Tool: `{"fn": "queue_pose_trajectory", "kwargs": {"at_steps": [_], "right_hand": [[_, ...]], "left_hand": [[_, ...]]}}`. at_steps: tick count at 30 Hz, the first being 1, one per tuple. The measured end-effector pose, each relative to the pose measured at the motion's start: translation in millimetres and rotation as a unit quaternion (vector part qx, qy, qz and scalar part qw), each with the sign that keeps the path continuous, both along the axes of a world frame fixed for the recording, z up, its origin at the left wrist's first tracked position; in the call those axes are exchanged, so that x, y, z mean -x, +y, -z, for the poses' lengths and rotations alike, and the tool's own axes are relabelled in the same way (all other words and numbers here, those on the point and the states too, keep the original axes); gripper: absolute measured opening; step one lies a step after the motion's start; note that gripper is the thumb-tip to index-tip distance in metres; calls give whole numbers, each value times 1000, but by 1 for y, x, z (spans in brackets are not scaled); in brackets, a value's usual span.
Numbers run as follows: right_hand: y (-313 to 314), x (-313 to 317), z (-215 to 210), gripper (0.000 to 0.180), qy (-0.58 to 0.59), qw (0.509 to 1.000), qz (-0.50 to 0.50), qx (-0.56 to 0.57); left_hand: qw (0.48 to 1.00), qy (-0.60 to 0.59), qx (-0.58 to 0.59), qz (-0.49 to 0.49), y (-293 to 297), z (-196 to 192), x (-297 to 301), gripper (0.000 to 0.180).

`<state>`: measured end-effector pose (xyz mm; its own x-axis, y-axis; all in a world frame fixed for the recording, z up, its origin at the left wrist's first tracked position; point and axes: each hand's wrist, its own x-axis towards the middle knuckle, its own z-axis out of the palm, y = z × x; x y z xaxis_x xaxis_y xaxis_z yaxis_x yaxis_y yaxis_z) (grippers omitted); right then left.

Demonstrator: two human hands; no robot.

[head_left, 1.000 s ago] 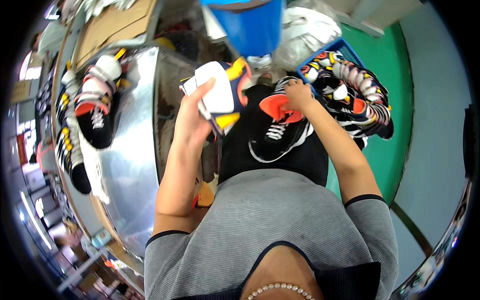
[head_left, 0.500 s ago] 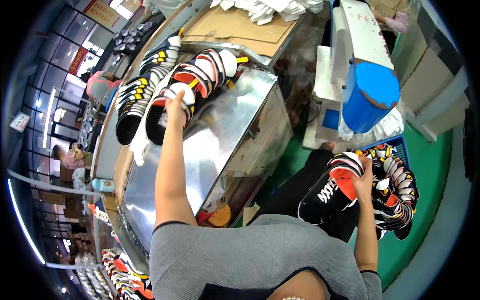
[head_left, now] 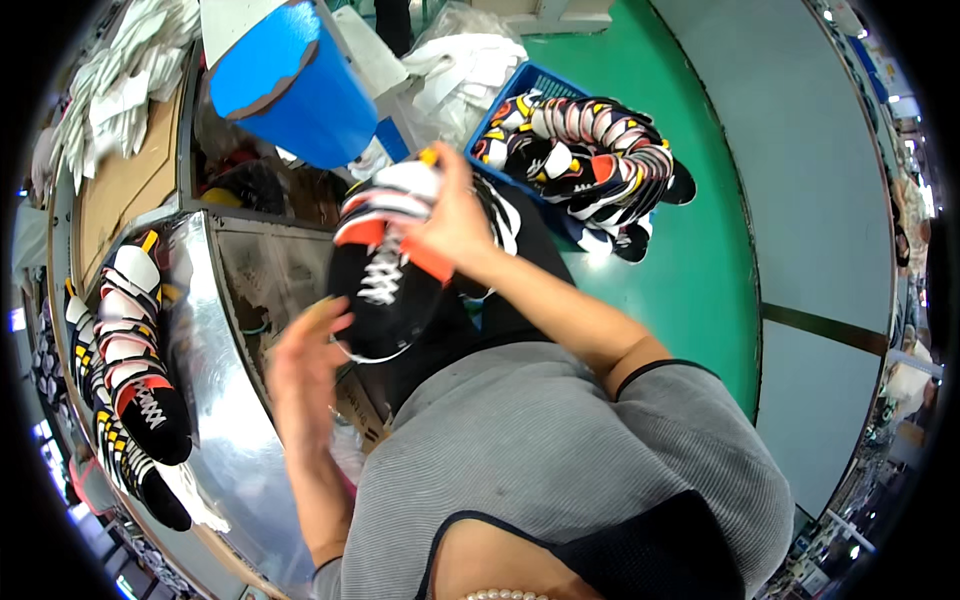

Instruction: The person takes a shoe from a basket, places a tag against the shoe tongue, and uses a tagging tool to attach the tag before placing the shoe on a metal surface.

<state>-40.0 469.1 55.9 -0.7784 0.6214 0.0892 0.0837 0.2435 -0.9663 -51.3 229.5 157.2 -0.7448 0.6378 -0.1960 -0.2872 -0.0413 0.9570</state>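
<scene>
Above my lap my right hand (head_left: 455,225) is closed on a nested stack of shoe uppers (head_left: 385,290). The front one has a black toe, white laces and a red-orange lining, and its toe points down toward me. Close by the toe on its left is my left hand (head_left: 305,365), blurred, with fingers apart and nothing seen in it. Whether its fingertips touch the toe I cannot tell.
A metal-topped bench (head_left: 215,370) at left carries rows of nested uppers (head_left: 150,415). Other uppers (head_left: 610,165) lie heaped on a blue basket (head_left: 540,80) over the green floor (head_left: 690,290). A blue-covered machine part (head_left: 300,90) stands ahead, near white fabric pieces (head_left: 120,90).
The view has swung to the right. My left hand has left the uppers on the bench and come to the held stack. My right hand has brought that stack in front of me.
</scene>
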Motion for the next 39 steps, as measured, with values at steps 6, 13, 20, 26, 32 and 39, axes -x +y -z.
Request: {"fn": "queue_pose_trajectory", "kwargs": {"at_steps": [6,13,20,26,32,39], "right_hand": [[-24,2,-9,96,23,971,-229,64],[21,30,37,12,87,932,-6,352],[-8,59,-13,39,-43,985,-156,53],[15,84,33,25,-10,974,-123,188],[33,98,32,14,-9,874,-181,452],[52,64,24,19,9,843,-80,532]], "left_hand": [[962,-244,-1,-121,70,56,43,43],[981,-155,68,-91,48,45,67,40],[989,-66,97,-91,67,61,120,36],[991,-37,89,-94,98,82,135,37],[967,-220,51,-120,114,100,169,29],[957,-112,3,-266,50,51,132,35]]}}
